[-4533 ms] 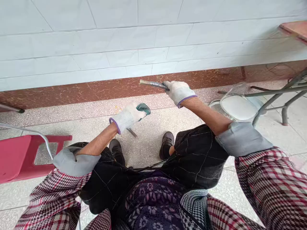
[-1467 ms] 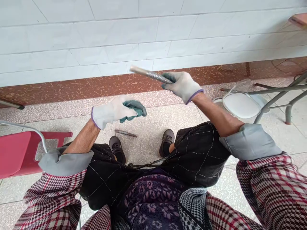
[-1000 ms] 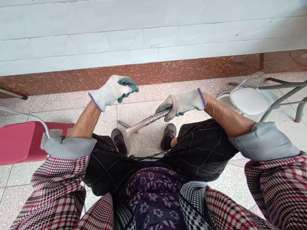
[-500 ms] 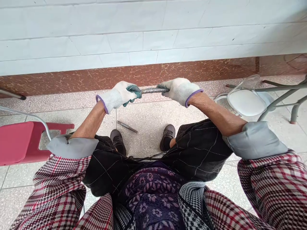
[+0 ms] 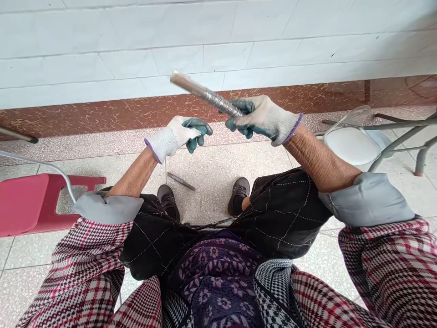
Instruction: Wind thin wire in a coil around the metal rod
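My right hand point(image 5: 261, 116), in a white knitted glove with green-coated fingers, is closed round one end of a rod wound with silvery wire point(image 5: 205, 93). The rod tilts up to the left, its bare brownish end slightly blurred. Lower and to the left, my left hand point(image 5: 191, 133) wears a matching glove. Its fingers are curled with the thumb against them; whatever may be pinched there is too fine to make out. That hand is apart from the rod. A second wire-wound rod point(image 5: 181, 181) lies on the floor between my shoes.
A red plastic stool point(image 5: 48, 205) stands at the left. To the right are a folding chair with a white seat point(image 5: 351, 146) and grey metal legs point(image 5: 396, 150). Ahead rises a white tiled wall point(image 5: 119, 41) with a brown marbled base strip point(image 5: 85, 118).
The rod was level between both hands. My left hand has come off it, while my right hand has raised and tilted it, swinging its free end up to the left.
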### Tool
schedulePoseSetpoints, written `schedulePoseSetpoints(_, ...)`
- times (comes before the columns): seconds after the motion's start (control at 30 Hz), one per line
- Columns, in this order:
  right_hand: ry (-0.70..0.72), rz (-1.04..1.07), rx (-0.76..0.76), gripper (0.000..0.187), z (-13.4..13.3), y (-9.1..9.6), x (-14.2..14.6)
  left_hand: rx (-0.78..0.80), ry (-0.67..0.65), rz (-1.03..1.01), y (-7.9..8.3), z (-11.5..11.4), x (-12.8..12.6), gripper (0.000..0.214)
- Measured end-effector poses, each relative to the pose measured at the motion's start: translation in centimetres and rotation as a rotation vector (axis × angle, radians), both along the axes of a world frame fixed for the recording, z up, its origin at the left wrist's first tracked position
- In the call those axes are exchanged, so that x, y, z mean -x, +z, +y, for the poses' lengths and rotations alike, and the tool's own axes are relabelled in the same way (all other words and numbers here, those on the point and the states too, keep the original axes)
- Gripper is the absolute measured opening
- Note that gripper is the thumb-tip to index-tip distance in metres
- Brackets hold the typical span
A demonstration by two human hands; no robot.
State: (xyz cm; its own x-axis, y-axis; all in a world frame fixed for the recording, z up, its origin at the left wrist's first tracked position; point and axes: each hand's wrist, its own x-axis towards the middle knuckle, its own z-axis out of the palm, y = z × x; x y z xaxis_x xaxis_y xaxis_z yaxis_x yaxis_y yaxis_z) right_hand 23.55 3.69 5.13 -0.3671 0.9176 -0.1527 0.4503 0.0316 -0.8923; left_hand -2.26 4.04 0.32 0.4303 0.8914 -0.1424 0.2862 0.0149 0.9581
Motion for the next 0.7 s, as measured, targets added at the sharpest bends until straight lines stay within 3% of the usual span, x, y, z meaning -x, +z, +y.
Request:
schedulePoseSetpoints(0.23,-0.103,-0.247,-0.193,0.013,1.7,-2.0,0.0,0.055,0.036,0.046,0.6,-1.3,-0.9,0.011)
schedulePoseSetpoints(0.47,-0.296,-0.152,-0.205,0.037,3.7,-2.2,-1.2,0.065,0.082,0.011,1.0,-2.3,-1.7,0.013)
schedulePoseSetpoints(0.7,-0.316,-0.256,-0.285,0.032,4.6,-2.8,-1.8,0.063,0.059,0.096,0.2,-2.1,-1.9,0.025)
